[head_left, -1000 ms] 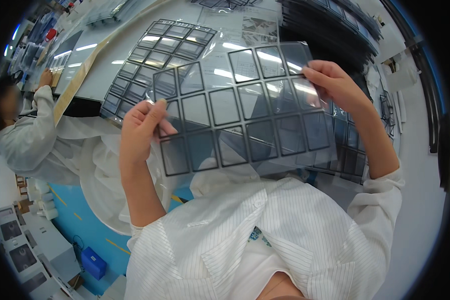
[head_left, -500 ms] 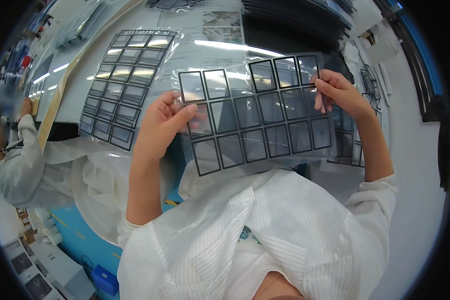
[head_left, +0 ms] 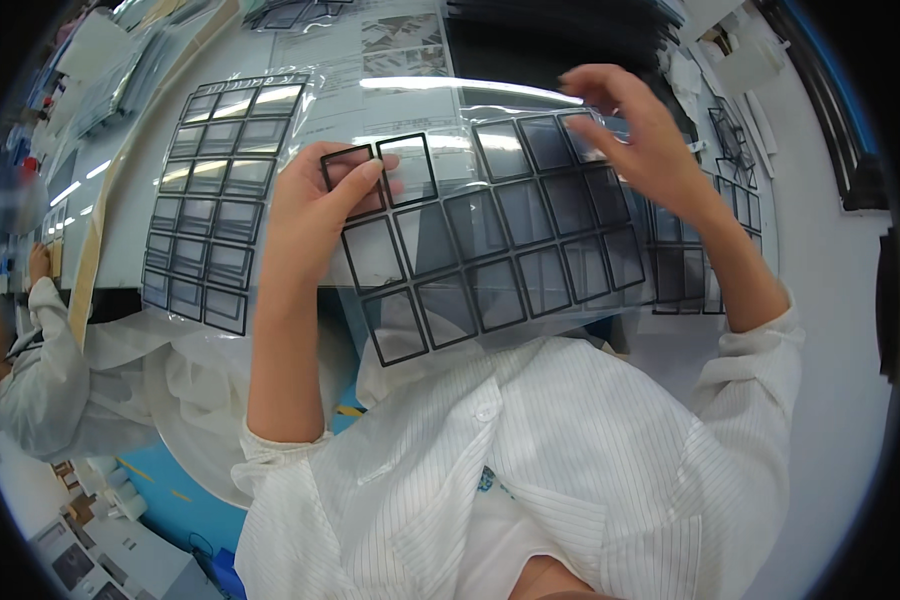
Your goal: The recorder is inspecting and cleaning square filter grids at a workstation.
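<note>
A clear plastic sheet [head_left: 478, 222] with rows of black-edged rectangular frames lies tilted in front of my chest. Its upper row has a gap between the two frames at left and the three at right. My left hand [head_left: 308, 205] pinches the sheet's upper left corner, thumb on top and fingers showing through from behind. Over the upper right corner hovers my right hand [head_left: 642, 140], blurred a little, its thumb and fingers apart with nothing seen between them. A similar sheet of frames [head_left: 210, 200] rests on the table to the left.
Dark stacked sheets [head_left: 560, 50] lie at the far side, next to a printed paper [head_left: 340, 60] under clear film. More black frames [head_left: 682, 255] are at the right. Another person's sleeve [head_left: 45, 350] shows at the far left, by the table's tan edge [head_left: 105, 215].
My right hand has let go of the sheet's right edge and risen up and left. My left hand has shifted up, and the sheet has moved slightly left.
</note>
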Available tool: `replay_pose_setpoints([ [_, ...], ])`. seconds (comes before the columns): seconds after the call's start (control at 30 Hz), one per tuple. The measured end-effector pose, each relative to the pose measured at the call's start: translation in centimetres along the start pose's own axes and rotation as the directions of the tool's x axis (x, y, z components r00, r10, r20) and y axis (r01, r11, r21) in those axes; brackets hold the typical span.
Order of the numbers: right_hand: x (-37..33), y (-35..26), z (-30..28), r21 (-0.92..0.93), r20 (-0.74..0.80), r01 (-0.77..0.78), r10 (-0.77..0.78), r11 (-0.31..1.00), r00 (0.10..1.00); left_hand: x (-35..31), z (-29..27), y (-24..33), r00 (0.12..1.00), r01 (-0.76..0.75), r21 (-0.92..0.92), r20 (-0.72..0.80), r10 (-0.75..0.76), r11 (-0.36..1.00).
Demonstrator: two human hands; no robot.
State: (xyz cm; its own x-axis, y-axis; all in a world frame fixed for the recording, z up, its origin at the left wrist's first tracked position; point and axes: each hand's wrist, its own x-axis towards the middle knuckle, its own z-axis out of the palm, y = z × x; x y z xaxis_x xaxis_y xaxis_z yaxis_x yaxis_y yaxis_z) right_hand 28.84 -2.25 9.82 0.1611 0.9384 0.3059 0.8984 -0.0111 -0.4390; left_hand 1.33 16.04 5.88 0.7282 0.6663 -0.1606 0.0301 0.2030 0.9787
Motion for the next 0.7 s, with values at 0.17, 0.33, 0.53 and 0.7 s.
replay_pose_setpoints([
  [0.17,2.7,-4.5,4.7,0.085,0.119,0.245,-0.254,0.966,0.96,1.2,-1.4,0.0,0.984,0.131,-0.197,0.144,-0.103,0.972],
  [0.33,4.1,-4.4,7.6,0.261,0.199,0.253,-0.308,0.932,0.93,1.3,-1.8,0.3,0.971,0.2,-0.143,0.16,-0.177,0.969],
  [0.53,4.8,-4.0,8.5,0.332,0.164,0.283,-0.35,0.9,0.922,1.4,-1.5,0.2,0.971,0.198,-0.128,0.158,-0.177,0.972],
  [0.7,4.7,-4.1,8.1,0.01,0.2,0.384,-0.378,0.923,0.904,1.0,-1.5,0.6,0.972,0.199,-0.132,0.15,-0.179,0.971],
])
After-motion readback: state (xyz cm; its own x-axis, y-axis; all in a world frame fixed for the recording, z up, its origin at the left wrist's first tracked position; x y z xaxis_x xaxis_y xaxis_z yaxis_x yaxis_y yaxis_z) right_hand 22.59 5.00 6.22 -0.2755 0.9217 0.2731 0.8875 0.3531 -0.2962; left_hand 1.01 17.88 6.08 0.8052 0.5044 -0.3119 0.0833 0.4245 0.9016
